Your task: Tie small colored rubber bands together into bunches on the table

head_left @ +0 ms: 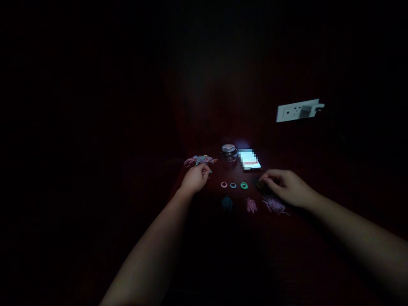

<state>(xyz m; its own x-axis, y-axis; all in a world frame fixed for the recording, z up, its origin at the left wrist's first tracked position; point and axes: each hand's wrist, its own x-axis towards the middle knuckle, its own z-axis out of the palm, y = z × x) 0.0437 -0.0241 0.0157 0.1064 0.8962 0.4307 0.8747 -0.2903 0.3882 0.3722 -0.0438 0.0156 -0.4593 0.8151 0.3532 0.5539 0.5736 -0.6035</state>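
Jar [229, 154] between band pile [201, 160] and phone [250, 160]

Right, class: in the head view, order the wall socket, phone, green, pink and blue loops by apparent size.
Wall socket
Phone
Green loop
Pink loop and blue loop: too alike to rank.

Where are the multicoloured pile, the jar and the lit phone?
Multicoloured pile [200, 160]: head view, middle of its loops.
Jar [228, 154]: head view, clear body below the lid.
Lit phone [250, 160]: head view, its screen.

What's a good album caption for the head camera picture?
Left hand and right hand among small colourful loops, near a jar and glowing phone in dim light.
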